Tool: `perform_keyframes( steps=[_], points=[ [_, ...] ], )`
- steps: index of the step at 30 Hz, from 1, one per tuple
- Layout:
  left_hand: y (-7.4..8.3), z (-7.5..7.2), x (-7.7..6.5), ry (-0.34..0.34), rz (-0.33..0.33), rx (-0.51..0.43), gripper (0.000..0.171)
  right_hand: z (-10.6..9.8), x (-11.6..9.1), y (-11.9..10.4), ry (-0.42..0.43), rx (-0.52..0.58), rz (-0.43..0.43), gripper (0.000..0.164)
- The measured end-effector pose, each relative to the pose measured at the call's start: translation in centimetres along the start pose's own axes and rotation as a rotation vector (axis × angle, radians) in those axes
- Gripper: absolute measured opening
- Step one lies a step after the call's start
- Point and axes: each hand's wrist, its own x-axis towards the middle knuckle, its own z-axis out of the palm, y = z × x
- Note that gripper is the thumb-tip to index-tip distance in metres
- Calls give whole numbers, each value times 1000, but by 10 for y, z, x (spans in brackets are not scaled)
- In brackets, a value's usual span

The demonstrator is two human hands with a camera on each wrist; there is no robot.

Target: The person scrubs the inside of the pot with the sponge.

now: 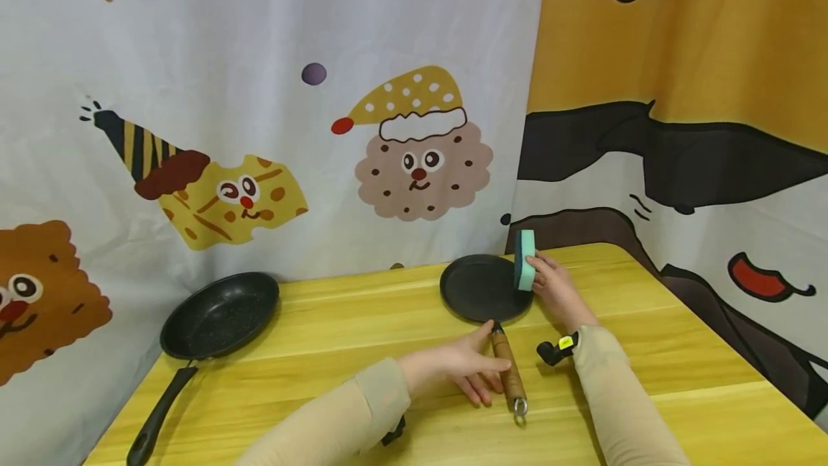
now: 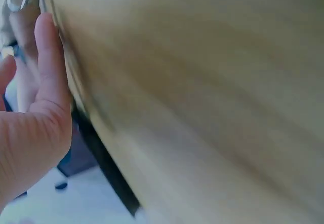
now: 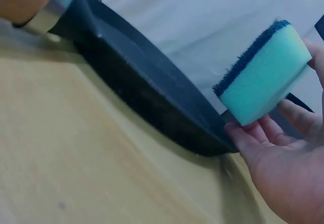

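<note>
Sponge (image 1: 527,259) at right edge of flat pan (image 1: 477,288).
Right hand (image 1: 558,292) pinches it; left hand (image 1: 461,361), fingers spread, touches pan's handle (image 1: 513,382).

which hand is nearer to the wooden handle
Left. The left hand is right at the wooden handle, reaching across it. The right hand is farther off, beyond the handle and to its right, holding the sponge.

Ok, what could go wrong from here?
The left hand looks spread at the wooden handle, so the flat pan might swivel if pushed. That pan sits near the table's far edge; a push could slide it toward the curtain. The sponge in the right hand has a rough-looking dark face, which might scratch the pan.
</note>
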Motion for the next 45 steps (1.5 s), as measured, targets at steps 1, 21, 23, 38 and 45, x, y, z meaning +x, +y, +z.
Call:
perform_keyframes(
  steps=[1, 21, 23, 38, 45],
  points=[
    [-1, -7, -7, 1, 8, 15, 85, 3, 0, -1, -12, -6, 4, 78],
    [-65, -192, -265, 458, 58, 84, 62, 116, 23, -42, -288, -324, -69, 72],
    [-68, -210, -294, 553, 63, 81, 64, 138, 33, -43, -318, -340, -76, 71],
    [-135, -243, -353, 745, -198, 44, 70, 282, 48, 9, -472, -351, -12, 65],
    [-140, -236, -354, 571, -73, -139, 72, 329, 44, 22, -506, -291, 8, 65]
  ],
)
